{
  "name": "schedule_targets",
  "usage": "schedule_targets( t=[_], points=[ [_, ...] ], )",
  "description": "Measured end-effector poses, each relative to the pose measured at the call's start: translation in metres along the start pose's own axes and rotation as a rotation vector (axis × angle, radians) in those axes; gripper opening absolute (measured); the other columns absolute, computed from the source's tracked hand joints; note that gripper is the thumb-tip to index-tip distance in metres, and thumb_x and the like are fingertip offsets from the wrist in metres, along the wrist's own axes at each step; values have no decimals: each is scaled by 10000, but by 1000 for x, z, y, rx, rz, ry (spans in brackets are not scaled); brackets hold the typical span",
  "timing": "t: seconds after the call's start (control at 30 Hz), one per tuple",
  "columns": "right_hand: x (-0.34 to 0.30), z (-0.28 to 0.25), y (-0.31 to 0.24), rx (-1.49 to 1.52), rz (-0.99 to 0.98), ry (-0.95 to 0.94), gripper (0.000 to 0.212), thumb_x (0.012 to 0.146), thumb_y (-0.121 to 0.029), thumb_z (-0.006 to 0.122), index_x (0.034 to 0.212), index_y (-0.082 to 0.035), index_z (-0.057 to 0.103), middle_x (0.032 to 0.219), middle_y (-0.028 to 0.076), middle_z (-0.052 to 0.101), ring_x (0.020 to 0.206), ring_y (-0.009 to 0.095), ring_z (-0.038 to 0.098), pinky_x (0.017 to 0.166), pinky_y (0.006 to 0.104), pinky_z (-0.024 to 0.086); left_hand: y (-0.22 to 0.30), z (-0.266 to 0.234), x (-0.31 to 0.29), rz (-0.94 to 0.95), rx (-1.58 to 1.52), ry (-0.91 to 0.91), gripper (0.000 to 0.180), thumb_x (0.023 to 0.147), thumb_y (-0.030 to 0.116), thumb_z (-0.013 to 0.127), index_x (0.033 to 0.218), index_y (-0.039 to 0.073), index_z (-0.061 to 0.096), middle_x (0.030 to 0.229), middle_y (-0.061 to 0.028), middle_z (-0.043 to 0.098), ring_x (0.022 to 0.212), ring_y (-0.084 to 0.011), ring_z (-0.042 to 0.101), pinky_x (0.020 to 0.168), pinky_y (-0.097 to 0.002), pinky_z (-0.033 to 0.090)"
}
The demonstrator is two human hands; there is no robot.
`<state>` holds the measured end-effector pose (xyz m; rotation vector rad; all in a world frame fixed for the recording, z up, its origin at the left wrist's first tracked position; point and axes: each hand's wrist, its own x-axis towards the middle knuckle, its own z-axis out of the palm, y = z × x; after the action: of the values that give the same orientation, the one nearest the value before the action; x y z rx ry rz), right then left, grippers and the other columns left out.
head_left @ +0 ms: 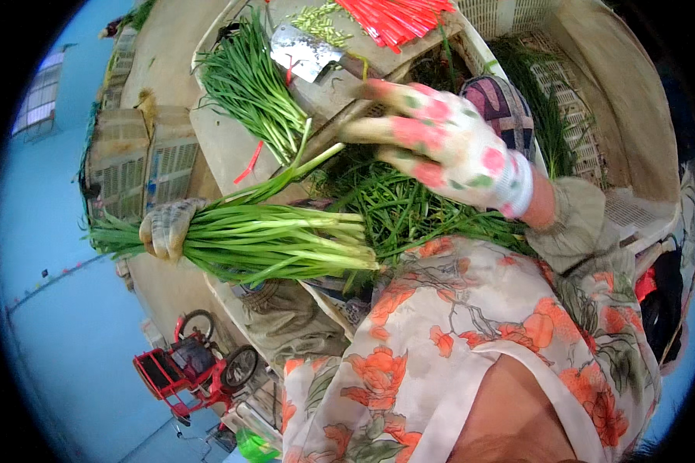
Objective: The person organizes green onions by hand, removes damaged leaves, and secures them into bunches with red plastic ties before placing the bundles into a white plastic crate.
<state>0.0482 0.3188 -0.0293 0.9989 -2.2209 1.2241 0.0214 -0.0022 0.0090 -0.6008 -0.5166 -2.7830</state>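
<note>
My left hand [171,229], in a worn light glove, is wrapped round a loose bunch of garlic chives [286,243]. The leaf tips stick out to the left and the pale stalk ends point right. One stem [305,166] stands out from the bunch, angled up and right. Its pale end lies near the fingertips of my right hand [440,139], which wears a white glove with a pink flower print. Those fingers are stretched and apart, partly smeared by motion, and I see nothing between them. Loose green leaves [417,208] are heaped below my right hand.
On the board [224,147] ahead lie another chive bunch [255,85], a metal blade [305,52], cut stalk ends [320,23], red strips [394,17] and a red tie [249,163]. A crate with greens [544,100] stands right; a red tricycle [197,363] is off left.
</note>
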Motion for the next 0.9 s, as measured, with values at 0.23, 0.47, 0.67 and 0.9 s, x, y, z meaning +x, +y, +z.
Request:
schedule_targets(
  t=[0.23, 0.47, 0.67, 0.9],
  points=[
    [14, 17, 22, -128, 11, -268, 271, 829, -208, 609, 1096, -164, 605, 877, 60, 607, 843, 275, 597, 722, 408, 472, -37, 1, 6, -99, 2, 20, 130, 915, 180, 506, 944, 97, 602, 596, 102, 443, 549, -45, 469, 656, -228, 419],
    [-59, 19, 9, -89, 248, -479, 155, 798, -212, 615, 919, -120, 644, 695, 69, 613, 658, 286, 613, 594, 407, 478, -18, 3, 8, -124, -12, -27, 153, 923, 186, 493, 972, 94, 605, 593, 109, 422, 538, -41, 450, 656, -227, 403],
    [-79, 12, 3, -270, 331, -1201, 122, 705, -224, 607, 741, -114, 645, 583, 87, 589, 593, 300, 632, 555, 424, 494, -10, 15, 22, -263, -56, -154, 173, 929, 191, 482, 997, 92, 607, 591, 115, 404, 528, -37, 434, 656, -226, 390],
    [52, 0, 12, 450, 323, -349, 704, 727, -301, 759, 1264, 37, 454, 1130, 188, 606, 1002, 263, 600, 846, 340, 467, -62, 41, 46, -649, -97, -438, 198, 937, 197, 469, 1025, 89, 610, 588, 122, 384, 517, -33, 415, 656, -226, 374]
  ],
)
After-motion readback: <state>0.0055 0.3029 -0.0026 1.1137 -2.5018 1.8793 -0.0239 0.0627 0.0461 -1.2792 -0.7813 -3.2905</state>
